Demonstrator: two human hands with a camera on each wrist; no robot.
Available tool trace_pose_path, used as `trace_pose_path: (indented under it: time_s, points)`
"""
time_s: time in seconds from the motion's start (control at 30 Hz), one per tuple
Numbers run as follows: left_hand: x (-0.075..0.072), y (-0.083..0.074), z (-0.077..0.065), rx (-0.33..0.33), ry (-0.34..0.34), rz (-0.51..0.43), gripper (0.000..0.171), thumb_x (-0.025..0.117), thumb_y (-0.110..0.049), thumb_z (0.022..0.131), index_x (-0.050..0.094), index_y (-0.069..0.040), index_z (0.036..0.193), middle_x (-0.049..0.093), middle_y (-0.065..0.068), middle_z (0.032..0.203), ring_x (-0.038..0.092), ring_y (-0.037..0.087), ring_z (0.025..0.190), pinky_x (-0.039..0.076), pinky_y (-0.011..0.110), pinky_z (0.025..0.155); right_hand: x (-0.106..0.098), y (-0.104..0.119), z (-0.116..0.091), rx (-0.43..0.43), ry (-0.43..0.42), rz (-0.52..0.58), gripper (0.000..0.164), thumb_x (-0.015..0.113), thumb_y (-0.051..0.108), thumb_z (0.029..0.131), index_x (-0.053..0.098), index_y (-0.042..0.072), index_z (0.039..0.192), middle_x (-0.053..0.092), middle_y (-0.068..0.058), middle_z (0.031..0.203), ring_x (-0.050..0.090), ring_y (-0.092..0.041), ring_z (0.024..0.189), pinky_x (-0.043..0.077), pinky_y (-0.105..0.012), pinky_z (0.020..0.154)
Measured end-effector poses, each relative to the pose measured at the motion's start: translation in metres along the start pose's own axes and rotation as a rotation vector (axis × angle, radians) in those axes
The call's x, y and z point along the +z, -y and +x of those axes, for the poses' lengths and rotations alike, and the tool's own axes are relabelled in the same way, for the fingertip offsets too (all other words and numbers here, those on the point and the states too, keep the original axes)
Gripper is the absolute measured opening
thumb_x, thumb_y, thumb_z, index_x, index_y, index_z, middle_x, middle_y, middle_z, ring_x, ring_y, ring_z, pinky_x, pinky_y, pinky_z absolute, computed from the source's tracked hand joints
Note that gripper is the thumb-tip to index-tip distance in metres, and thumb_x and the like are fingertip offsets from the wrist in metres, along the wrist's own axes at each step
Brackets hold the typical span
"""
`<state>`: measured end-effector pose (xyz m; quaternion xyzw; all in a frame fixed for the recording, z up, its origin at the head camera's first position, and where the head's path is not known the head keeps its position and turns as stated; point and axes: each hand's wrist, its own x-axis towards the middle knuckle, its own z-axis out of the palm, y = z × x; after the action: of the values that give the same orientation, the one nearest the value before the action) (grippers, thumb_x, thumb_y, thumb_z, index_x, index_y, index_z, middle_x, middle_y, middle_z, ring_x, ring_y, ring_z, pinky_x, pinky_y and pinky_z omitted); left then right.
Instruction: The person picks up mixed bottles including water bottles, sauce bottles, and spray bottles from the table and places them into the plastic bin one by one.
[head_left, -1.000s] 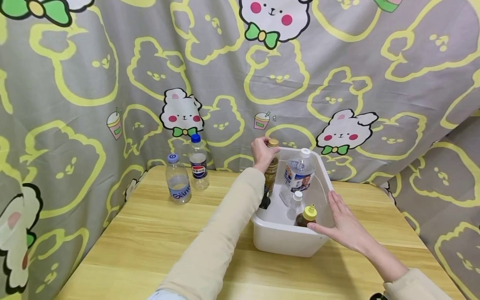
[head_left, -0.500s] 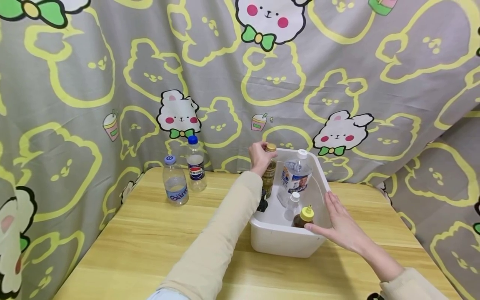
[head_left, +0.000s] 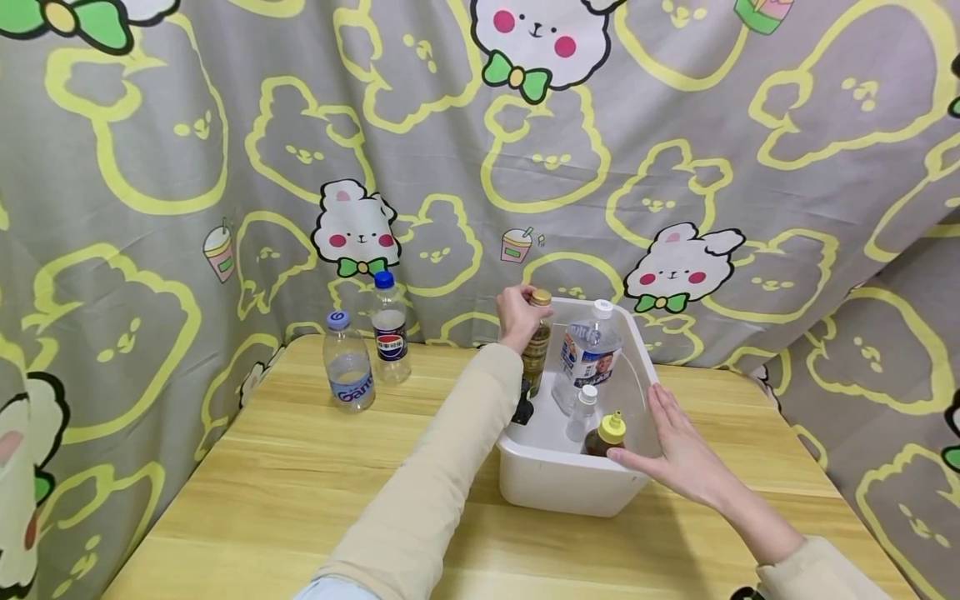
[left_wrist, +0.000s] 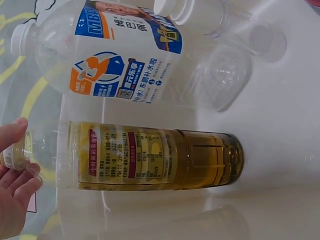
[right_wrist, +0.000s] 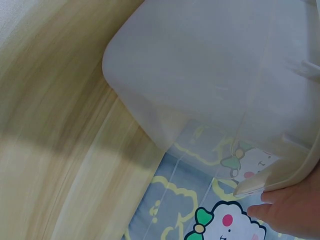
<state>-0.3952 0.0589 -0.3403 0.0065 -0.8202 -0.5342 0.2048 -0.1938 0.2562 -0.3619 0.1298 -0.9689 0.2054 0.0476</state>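
Observation:
My left hand (head_left: pixel 519 318) grips the neck of a cooking oil bottle (left_wrist: pixel 150 157), just below its gold cap. The bottle stands upright inside a white plastic bin (head_left: pixel 566 485), along its left side, with amber oil in its lower part. My right hand (head_left: pixel 692 457) rests against the bin's near right corner, fingers straight along the outside of the right rim and thumb at the front rim. Also in the bin are a large clear drink bottle (head_left: pixel 588 354) with a blue and orange label, a small white-capped bottle (head_left: pixel 581 417) and a yellow-topped squeeze bottle (head_left: pixel 606 435).
Two clear plastic bottles stand left on the wooden table (head_left: pixel 300 492): a lilac-capped bottle (head_left: pixel 348 375) and a blue-capped Pepsi bottle (head_left: pixel 392 342). A patterned curtain (head_left: pixel 450 167) hangs behind the table and at both sides.
My left hand has lowered the oil bottle slightly into the bin over the last second. My right hand stays at the bin's corner. The head view has shifted a little.

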Motion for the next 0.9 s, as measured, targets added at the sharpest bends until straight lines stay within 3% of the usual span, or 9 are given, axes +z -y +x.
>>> trace_pose_path:
  time_s: [0.53,0.9]
  points:
    - [-0.0016,-0.0031,-0.0041,0.013,0.076,-0.04,0.035,0.08,-0.002,0.058,0.066,0.0,0.09,0.066,0.009,0.083,0.061,0.018,0.075,0.048,0.022,0.068,0.0011,0.0015,0.0004,0.005,0.001,0.003,0.105,0.06,0.055,0.074,0.006,-0.01,0.137,0.0,-0.025,0.143,0.0,-0.038,0.131,0.011,-0.058,0.099]
    - [-0.0025,-0.0098,-0.0055,0.013,0.104,0.003,0.041,0.08,-0.004,0.06,0.065,0.0,0.097,0.066,0.009,0.09,0.061,0.019,0.083,0.047,0.023,0.073,-0.0002,0.001,0.0,0.0,0.0,0.01,0.105,0.061,0.054,0.074,0.006,-0.01,0.137,0.0,-0.026,0.143,0.0,-0.039,0.13,0.011,-0.058,0.099]
